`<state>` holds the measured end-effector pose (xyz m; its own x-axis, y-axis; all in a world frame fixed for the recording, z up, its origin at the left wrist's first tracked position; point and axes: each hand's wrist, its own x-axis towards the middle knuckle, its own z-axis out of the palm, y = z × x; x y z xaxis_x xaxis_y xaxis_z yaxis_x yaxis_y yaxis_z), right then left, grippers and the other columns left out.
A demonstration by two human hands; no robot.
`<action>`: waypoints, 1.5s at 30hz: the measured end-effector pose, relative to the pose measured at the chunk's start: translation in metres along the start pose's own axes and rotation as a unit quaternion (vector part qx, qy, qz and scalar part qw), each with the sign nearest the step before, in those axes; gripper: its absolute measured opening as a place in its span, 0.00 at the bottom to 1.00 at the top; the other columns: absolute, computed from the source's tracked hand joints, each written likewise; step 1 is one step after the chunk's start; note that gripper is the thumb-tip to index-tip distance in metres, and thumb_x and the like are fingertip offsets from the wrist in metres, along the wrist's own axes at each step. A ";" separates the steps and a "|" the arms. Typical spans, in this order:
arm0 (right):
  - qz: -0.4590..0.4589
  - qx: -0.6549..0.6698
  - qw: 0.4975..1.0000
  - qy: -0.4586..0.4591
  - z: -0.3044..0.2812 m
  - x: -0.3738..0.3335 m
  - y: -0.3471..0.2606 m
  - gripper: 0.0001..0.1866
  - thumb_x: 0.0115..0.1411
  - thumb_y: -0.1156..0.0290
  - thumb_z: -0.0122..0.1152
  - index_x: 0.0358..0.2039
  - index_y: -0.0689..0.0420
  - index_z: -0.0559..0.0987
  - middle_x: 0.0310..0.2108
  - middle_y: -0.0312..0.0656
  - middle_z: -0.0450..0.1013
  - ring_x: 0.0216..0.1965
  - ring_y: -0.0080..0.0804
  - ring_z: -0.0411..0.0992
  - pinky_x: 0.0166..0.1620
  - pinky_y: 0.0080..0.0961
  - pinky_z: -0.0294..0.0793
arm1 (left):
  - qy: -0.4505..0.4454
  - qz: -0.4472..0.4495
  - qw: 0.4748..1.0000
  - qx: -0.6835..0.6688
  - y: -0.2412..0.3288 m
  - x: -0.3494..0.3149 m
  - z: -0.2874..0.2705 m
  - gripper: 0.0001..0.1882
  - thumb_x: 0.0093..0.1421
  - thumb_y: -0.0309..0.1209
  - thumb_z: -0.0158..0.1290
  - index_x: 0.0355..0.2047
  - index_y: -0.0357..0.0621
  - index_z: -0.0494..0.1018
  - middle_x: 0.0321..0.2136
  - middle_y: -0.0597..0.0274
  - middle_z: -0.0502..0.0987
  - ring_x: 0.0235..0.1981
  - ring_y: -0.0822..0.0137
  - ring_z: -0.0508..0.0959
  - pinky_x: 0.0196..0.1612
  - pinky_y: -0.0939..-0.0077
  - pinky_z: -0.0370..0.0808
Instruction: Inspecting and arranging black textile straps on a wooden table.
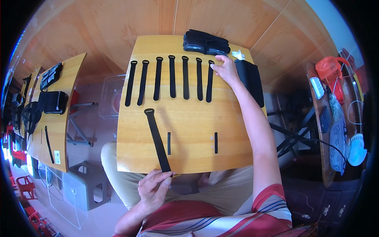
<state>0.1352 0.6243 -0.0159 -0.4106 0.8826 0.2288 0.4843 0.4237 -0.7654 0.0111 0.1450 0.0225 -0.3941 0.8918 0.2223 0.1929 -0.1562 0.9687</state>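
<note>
My left hand (154, 187), closed, pinches the lower end of a black strap (158, 138) at the table's near edge. This strap slants up and to the left over the wooden table (193, 118), with a slotted buckle at its far end. Farther off, several similar black straps (172, 77) lie side by side in a row, buckle ends away from me. My right hand (227, 71) reaches to the rightmost strap (209, 83). Its thumb rests by that strap's buckle, with the index finger stretched apart from it.
Two short black strips (169, 143) (216, 143) are on the near half of the table. A folded black bundle (206, 42), a crumpled white wrapper (238, 55) and a black cloth piece (250, 81) lie around the far right corner. Another table (73, 71) stands left.
</note>
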 end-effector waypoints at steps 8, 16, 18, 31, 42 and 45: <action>-0.029 0.219 0.971 -0.086 -0.011 -0.146 -0.107 0.16 0.63 0.66 0.68 0.48 0.61 0.81 0.30 0.35 0.79 0.29 0.18 0.75 0.35 0.17 0.74 | 0.029 -0.106 0.980 -0.167 0.008 -0.025 0.012 0.10 0.65 0.16 0.57 0.42 0.36 0.69 0.38 0.51 0.84 0.36 0.72 0.82 0.43 0.76 0.79; -0.041 0.304 0.939 -0.156 -0.004 -0.340 -0.184 0.12 0.63 0.73 0.70 0.44 0.64 0.80 0.35 0.42 0.81 0.32 0.22 0.80 0.35 0.21 0.80 | -0.120 -0.187 0.975 -0.024 0.024 -0.040 0.013 0.10 0.67 0.21 0.57 0.48 0.34 0.72 0.37 0.60 0.83 0.38 0.76 0.80 0.44 0.80 0.77; -0.054 0.311 0.940 -0.130 -0.001 -0.352 -0.183 0.10 0.63 0.73 0.70 0.41 0.65 0.81 0.35 0.41 0.81 0.32 0.21 0.79 0.34 0.21 0.80 | -0.115 -0.177 0.976 -0.058 0.023 -0.051 0.015 0.09 0.68 0.22 0.57 0.47 0.34 0.73 0.37 0.60 0.83 0.38 0.77 0.80 0.44 0.80 0.77; 0.000 0.501 0.854 -0.143 -0.013 -0.406 -0.179 0.04 0.65 0.81 0.65 0.40 0.65 0.80 0.39 0.41 0.80 0.37 0.22 0.78 0.40 0.21 0.79 | -0.227 -0.221 0.839 -0.442 0.028 -0.079 0.016 0.09 0.68 0.24 0.57 0.47 0.40 0.72 0.47 0.48 0.82 0.46 0.65 0.83 0.46 0.73 0.83; -0.203 0.323 0.911 -0.158 -0.021 -0.414 -0.197 0.09 0.60 0.75 0.72 0.41 0.62 0.85 0.46 0.48 0.79 0.41 0.33 0.81 0.43 0.24 0.80 | -0.104 -0.176 0.884 -0.420 0.029 -0.100 0.006 0.09 0.61 0.18 0.63 0.38 0.41 0.77 0.37 0.61 0.82 0.38 0.69 0.83 0.44 0.73 0.83; -0.267 0.277 0.911 -0.147 -0.020 -0.421 -0.198 0.13 0.56 0.75 0.75 0.41 0.61 0.85 0.45 0.48 0.79 0.41 0.40 0.81 0.42 0.28 0.81 | -0.085 -0.154 0.896 -0.407 0.031 -0.106 0.004 0.08 0.60 0.17 0.64 0.37 0.40 0.77 0.36 0.61 0.82 0.36 0.70 0.83 0.43 0.74 0.83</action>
<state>0.2276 0.1734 0.0516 -0.7020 0.4541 0.5487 -0.2756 0.5372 -0.7971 0.0626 0.0470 0.0284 -0.1598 0.9869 -0.0233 -0.6487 -0.0872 0.7560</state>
